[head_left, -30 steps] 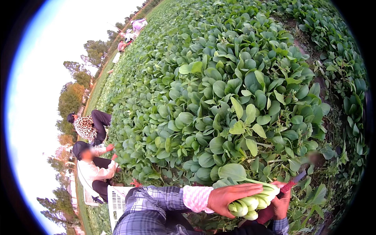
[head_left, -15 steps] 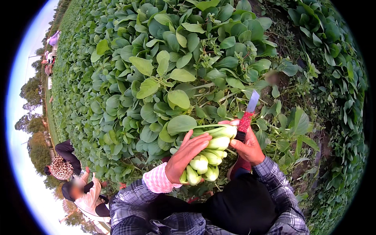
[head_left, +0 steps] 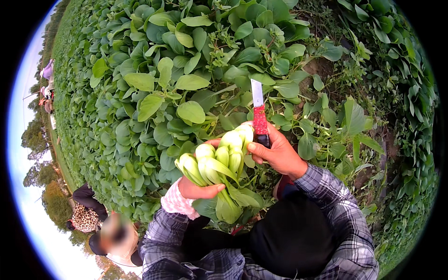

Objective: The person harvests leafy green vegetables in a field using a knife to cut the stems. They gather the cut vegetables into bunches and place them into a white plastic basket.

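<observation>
Between the person's two hands sits a bunch of pale-stemmed leafy greens [head_left: 219, 161]; the left hand [head_left: 199, 188] grasps it from the near left, thumb below the stems, where half a second ago its back lay over the top of the bunch; the bunch has been turned, so that its fat stem bases face up and away from the person, while some leaves droop below the left thumb; the right hand [head_left: 281, 154] grips the red-wrapped handle of a knife [head_left: 260, 120], its blade leaning slightly left now, not right as before; as a judgement, the turn bares the stem bases beside the knife hand, with the bunch mid-handling and not set down.

Some fingers of both hands are hidden behind the bunch; whether the right thumb presses on the stems or only lies just beside them cannot be told; a black rounded shape [head_left: 291, 238] below the right hand is hard to identify; beyond both hands, the leafy plants [head_left: 191, 112] overlap too thickly to show most stems; far to the left of the left hand, a blurred co-worker [head_left: 123, 249] is cut short by the dark rim; farther off, other people [head_left: 48, 72] are too small to make out.
</observation>
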`<state>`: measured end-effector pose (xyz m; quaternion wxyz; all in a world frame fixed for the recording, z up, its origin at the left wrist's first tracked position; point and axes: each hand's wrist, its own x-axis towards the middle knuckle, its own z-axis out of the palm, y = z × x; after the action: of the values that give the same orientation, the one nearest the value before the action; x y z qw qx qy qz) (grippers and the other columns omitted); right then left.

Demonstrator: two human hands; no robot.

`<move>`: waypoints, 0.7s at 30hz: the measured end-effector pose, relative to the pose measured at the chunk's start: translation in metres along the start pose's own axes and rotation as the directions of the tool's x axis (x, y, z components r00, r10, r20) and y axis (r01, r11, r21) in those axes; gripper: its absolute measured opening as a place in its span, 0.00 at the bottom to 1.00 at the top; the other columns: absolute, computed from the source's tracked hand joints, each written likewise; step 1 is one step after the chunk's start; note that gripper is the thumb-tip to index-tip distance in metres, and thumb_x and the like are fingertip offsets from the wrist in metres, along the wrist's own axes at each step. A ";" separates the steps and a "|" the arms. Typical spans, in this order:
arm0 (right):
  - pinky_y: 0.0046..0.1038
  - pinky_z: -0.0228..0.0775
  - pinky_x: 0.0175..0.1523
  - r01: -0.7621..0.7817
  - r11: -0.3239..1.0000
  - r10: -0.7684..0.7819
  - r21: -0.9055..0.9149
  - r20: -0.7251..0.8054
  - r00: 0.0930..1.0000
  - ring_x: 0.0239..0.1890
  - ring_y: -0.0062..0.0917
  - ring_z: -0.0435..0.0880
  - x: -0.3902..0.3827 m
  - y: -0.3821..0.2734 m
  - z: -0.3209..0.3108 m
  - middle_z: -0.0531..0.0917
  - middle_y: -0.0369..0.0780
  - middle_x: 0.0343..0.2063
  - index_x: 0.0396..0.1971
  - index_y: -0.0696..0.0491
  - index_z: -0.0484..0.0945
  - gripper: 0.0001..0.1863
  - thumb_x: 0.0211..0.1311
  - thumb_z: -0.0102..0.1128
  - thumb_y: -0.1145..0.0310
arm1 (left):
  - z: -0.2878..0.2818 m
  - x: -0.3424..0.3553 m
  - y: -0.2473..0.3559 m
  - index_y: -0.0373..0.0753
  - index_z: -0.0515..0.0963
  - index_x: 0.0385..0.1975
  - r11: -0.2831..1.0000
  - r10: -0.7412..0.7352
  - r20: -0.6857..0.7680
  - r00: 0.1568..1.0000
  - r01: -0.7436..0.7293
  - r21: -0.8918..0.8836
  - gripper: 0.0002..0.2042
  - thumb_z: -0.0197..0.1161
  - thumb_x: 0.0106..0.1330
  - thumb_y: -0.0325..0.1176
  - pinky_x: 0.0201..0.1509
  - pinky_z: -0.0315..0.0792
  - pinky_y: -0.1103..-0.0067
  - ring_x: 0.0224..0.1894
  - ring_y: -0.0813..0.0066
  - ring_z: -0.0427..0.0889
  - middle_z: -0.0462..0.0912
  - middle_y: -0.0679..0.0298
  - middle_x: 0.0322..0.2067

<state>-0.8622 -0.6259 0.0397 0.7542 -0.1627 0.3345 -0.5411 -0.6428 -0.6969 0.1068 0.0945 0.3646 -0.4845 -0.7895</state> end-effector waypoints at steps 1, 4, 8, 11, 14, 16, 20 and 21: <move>0.15 0.64 0.27 -0.023 0.999 0.022 0.023 0.022 1.000 0.26 0.12 0.72 0.004 -0.002 0.000 0.76 0.33 0.32 0.57 0.53 0.63 0.22 0.64 0.57 0.70 | -0.008 -0.005 -0.002 0.36 0.49 0.65 0.996 -0.045 -0.016 0.999 0.043 -0.073 0.44 0.67 0.46 0.30 0.65 0.57 0.68 0.62 0.66 0.64 0.63 0.57 0.60; 0.17 0.68 0.28 -0.101 0.992 0.104 -0.081 0.034 0.994 0.28 0.15 0.78 0.009 -0.015 -0.005 0.78 0.34 0.30 0.53 0.56 0.65 0.21 0.63 0.59 0.70 | -0.023 0.001 -0.009 0.35 0.48 0.67 0.906 -0.154 -0.050 0.987 0.121 -0.405 0.49 0.66 0.43 0.40 0.63 0.62 0.68 0.59 0.62 0.68 0.65 0.54 0.59; 0.16 0.65 0.23 0.027 0.982 -0.011 -0.187 0.085 0.996 0.26 0.16 0.81 0.030 0.007 -0.005 0.80 0.35 0.31 0.50 0.56 0.68 0.21 0.59 0.64 0.70 | -0.026 -0.003 -0.011 0.36 0.49 0.67 0.835 -0.217 -0.093 0.972 0.135 -0.533 0.52 0.66 0.40 0.51 0.58 0.68 0.58 0.62 0.29 0.57 0.54 0.38 0.63; 0.20 0.74 0.33 -0.063 0.987 0.071 -0.150 0.046 0.996 0.25 0.16 0.79 0.031 -0.006 0.007 0.78 0.34 0.26 0.45 0.57 0.69 0.19 0.56 0.66 0.69 | -0.049 -0.005 -0.028 0.36 0.49 0.67 0.814 -0.199 -0.025 0.980 0.151 -0.560 0.52 0.67 0.40 0.51 0.57 0.70 0.59 0.60 0.32 0.62 0.57 0.39 0.62; 0.20 0.73 0.32 -0.041 0.990 0.049 -0.138 0.057 0.997 0.24 0.16 0.78 0.037 0.005 0.004 0.77 0.34 0.26 0.44 0.58 0.69 0.20 0.56 0.67 0.69 | -0.039 0.004 -0.014 0.36 0.49 0.67 0.824 -0.181 0.037 0.983 0.172 -0.540 0.52 0.67 0.39 0.50 0.57 0.70 0.59 0.59 0.32 0.63 0.57 0.39 0.62; 0.20 0.72 0.31 -0.034 0.982 0.042 -0.187 0.041 0.998 0.23 0.15 0.77 0.033 0.012 -0.005 0.76 0.34 0.26 0.44 0.58 0.69 0.19 0.57 0.66 0.68 | -0.031 0.015 -0.016 0.36 0.49 0.67 0.814 -0.175 0.086 0.981 0.193 -0.548 0.52 0.67 0.39 0.50 0.57 0.70 0.59 0.58 0.33 0.65 0.58 0.40 0.61; 0.17 0.68 0.29 -0.106 0.962 0.135 -0.253 0.100 0.986 0.25 0.13 0.76 0.028 0.013 -0.005 0.76 0.34 0.31 0.49 0.56 0.70 0.18 0.65 0.57 0.62 | -0.027 -0.012 0.004 0.35 0.52 0.66 0.786 -0.252 0.024 0.967 0.219 -0.578 0.50 0.66 0.39 0.46 0.61 0.65 0.61 0.58 0.40 0.68 0.65 0.44 0.59; 0.16 0.67 0.29 -0.147 0.954 0.182 -0.263 0.114 0.977 0.26 0.12 0.76 0.026 0.014 -0.007 0.77 0.34 0.34 0.51 0.55 0.70 0.18 0.67 0.54 0.60 | -0.033 -0.016 0.003 0.35 0.52 0.66 0.817 -0.178 0.113 0.978 0.211 -0.537 0.50 0.67 0.40 0.45 0.62 0.64 0.62 0.59 0.42 0.67 0.64 0.45 0.60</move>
<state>-0.8527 -0.6444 0.0175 0.7911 -0.2657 0.3605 -0.4166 -0.6104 -0.7135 0.1086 0.0995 0.3472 -0.2023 -0.9103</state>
